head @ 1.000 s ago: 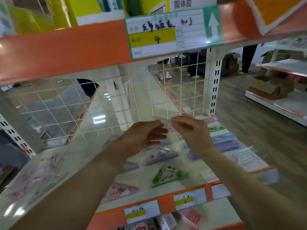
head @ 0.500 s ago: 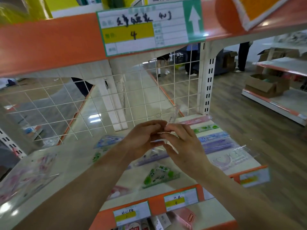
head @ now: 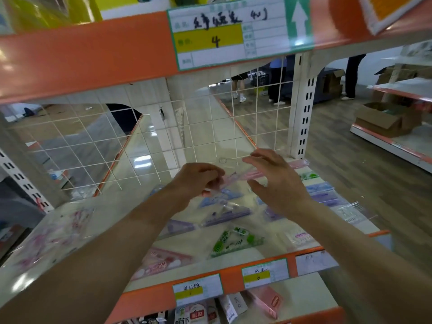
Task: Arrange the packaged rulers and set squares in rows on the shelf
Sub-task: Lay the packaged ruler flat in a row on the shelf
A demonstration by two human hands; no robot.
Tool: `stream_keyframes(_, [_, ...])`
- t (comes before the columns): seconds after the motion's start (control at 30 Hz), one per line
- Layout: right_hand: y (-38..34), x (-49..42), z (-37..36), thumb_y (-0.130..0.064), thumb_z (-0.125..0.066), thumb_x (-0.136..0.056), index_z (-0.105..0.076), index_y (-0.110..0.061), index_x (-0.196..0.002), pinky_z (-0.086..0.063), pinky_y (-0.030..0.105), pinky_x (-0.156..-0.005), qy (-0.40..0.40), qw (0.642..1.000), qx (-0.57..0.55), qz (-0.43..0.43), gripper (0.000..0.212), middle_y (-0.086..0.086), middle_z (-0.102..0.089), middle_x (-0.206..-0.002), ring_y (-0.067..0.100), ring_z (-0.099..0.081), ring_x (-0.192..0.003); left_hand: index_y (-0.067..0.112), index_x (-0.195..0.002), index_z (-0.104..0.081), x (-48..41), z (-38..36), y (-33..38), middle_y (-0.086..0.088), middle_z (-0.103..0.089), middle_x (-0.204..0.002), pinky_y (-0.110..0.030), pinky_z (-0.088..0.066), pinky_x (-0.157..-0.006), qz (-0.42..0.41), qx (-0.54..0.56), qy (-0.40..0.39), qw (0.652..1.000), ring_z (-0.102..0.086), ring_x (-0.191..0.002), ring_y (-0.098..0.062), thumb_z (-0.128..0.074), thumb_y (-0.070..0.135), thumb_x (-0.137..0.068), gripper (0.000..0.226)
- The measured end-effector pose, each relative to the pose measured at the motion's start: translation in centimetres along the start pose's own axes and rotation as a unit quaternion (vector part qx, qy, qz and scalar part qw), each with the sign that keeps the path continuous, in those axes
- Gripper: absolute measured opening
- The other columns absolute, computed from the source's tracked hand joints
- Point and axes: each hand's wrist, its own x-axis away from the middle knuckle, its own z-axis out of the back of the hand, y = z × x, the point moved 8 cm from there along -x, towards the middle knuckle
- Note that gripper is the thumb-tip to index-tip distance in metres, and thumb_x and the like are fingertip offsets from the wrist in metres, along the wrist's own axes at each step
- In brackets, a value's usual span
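Left hand [head: 198, 181] is mid-frame, fingers curled, pinching the near-left end of a pink ruler [head: 238, 177] in its clear pack. The ruler's long axis runs left to right across the middle of the frame and tilts up a bit toward the right. Its far end points at the white post [head: 302, 113], right by the back edge of the shelf [head: 233, 278].

Right hand [head: 278, 183] is just right of centre, fingers spread and loose, not gripping anything. It's over the ruler's right half, and tbh I can't tell if it's actually touching the pack.

Lower in the frame, lying flat on the shelf: a purple set square [head: 224, 215] under the hands, a green set square [head: 236, 242] nearer the front, and a pink set square [head: 161, 260] at lower left. More rulers [head: 325, 195] lie in rows on the right, long axes also left to right.
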Motion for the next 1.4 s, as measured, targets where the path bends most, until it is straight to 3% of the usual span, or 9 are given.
stream_keyframes(0.2, [-0.4,-1.7,-1.2,-0.015,-0.058,-0.091,-0.065,-0.012,-0.119,-0.038,0.019,-0.073,-0.071,0.995,-0.051,-0.047,0.029,0.002,-0.065,-0.102,0.01,-0.054,-0.084,0.005,-0.106,-0.065,0.1,1.9,-0.4,-0.006,-0.066,-0.069,-0.026,-0.053,-0.064,0.018,-0.013,0.029,0.999,-0.058,-0.057,-0.012,-0.059,0.003,-0.09,0.018])
stream_keyframes(0.33, [0.0,-1.3,-2.5,-0.015,-0.059,-0.089,-0.068,-0.012,-0.114,-0.035,0.015,-0.073,-0.095,0.989,-0.077,-0.083,0.026,0.001,-0.068,-0.103,0.015,-0.059,-0.094,0.006,-0.123,-0.057,0.8,1.6,-1.7,-0.017,-0.069,-0.095,-0.027,-0.053,-0.072,0.02,-0.093,-0.019,0.995,-0.06,-0.075,-0.019,-0.066,0.002,-0.084,0.04])
stream_keyframes(0.47, [0.4,-0.9,-3.3,-0.013,-0.059,-0.089,-0.066,-0.013,-0.115,-0.034,0.005,-0.067,-0.128,0.983,-0.078,-0.102,0.027,-0.003,-0.065,-0.099,0.009,-0.053,-0.086,0.02,-0.098,-0.06,1.0,1.1,-2.1,-0.01,-0.064,-0.09,-0.028,-0.047,-0.073,-0.023,-0.188,-0.023,0.982,-0.055,-0.075,-0.018,-0.068,0.004,-0.081,0.024])
stream_keyframes(0.6, [0.2,-0.1,-4.5,-0.022,-0.062,-0.089,-0.064,-0.013,-0.119,-0.041,0.02,-0.076,-0.189,0.973,-0.065,-0.111,0.031,-0.003,-0.062,-0.094,0.011,-0.055,-0.086,0.014,-0.105,-0.061,0.8,0.3,-2.9,-0.006,-0.056,-0.077,-0.019,-0.038,-0.061,-0.048,-0.241,-0.042,0.969,-0.048,-0.064,-0.011,-0.067,0.005,-0.082,0.025])
stream_keyframes(0.77, [0.4,0.3,-5.4,-0.028,-0.063,-0.088,-0.065,-0.016,-0.119,-0.046,0.027,-0.085,-0.212,0.97,-0.021,-0.118,0.033,0.001,-0.068,-0.107,0.017,-0.061,-0.096,0.031,-0.07,-0.043,0.3,-0.4,-3.8,-0.01,-0.058,-0.083,-0.027,-0.04,-0.068,-0.062,-0.286,-0.042,0.955,-0.051,-0.074,-0.017,-0.071,0.008,-0.078,0.037])
stream_keyframes(0.9, [0.5,0.6,-5.5,-0.029,-0.062,-0.089,-0.068,-0.017,-0.11,-0.049,0.032,-0.083,-0.228,0.966,0.011,-0.12,0.025,0.001,-0.067,-0.102,0.02,-0.061,-0.093,0.017,-0.084,-0.059,-0.2,-0.7,-4.3,-0.015,-0.06,-0.079,-0.031,-0.044,-0.067,-0.07,-0.303,-0.048,0.949,-0.054,-0.071,-0.019,-0.068,0.009,-0.081,0.012])
stream_keyframes(1.0, [0.8,1.1,-6.2,-0.033,-0.059,-0.089,-0.067,-0.019,-0.11,-0.04,0.027,-0.075,-0.261,0.957,0.039,-0.12,0.026,-0.001,-0.065,-0.102,0.017,-0.057,-0.091,0.016,-0.09,-0.057,-0.5,-1.2,-5.0,-0.011,-0.057,-0.081,-0.029,-0.044,-0.069,-0.067,-0.342,-0.063,0.935,-0.054,-0.073,-0.019,-0.068,0.018,-0.083,0.014])
stream_keyframes(1.2, [1.1,1.8,-7.4,-0.037,-0.056,-0.091,-0.061,-0.022,-0.121,-0.038,0.031,-0.093,-0.305,0.94,0.078,-0.129,0.034,-0.003,-0.058,-0.12,0.018,-0.052,-0.112,0.012,-0.076,-0.056,-0.7,-2.0,-5.7,-0.006,-0.053,-0.07,-0.031,-0.043,-0.063,-0.027,-0.421,-0.074,0.904,-0.054,-0.066,-0.022,-0.062,0.026,-0.082,0.017])
stream_keyframes(1.4, [0.9,2.1,-7.6,-0.04,-0.053,-0.089,-0.061,-0.024,-0.113,-0.037,0.029,-0.086,-0.33,0.931,0.095,-0.127,0.03,-0.005,-0.054,-0.107,0.017,-0.051,-0.106,0.011,-0.09,-0.065,-0.7,-2.2,-6.1,-0.004,-0.064,-0.084,-0.034,-0.053,-0.075,-0.009,-0.452,-0.08,0.888,-0.062,-0.079,-0.018,-0.065,0.027,-0.08,0.018])
